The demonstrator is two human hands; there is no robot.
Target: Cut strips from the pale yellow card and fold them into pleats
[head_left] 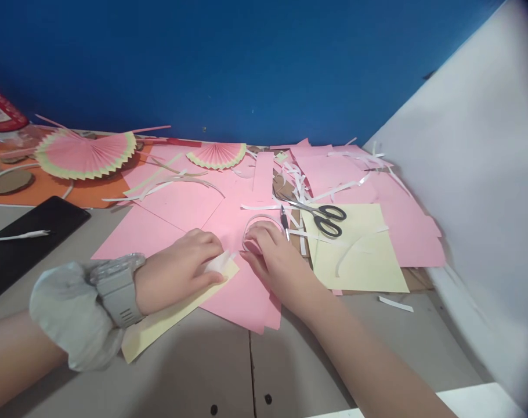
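Two pleated pink paper fans with pale-yellow rims [87,154] formed at back; long pale-yellow paper strip [159,332] unpleated over flat pink paper sheets [242,296], my left hand [181,264] clamped on its end, right hand [275,255] nearby, grip unclear.

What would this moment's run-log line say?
left hand: holding yellow paper | right hand: at curled white strip, grip unclear | scissors: partly on pale sheet | pen: beside scissors
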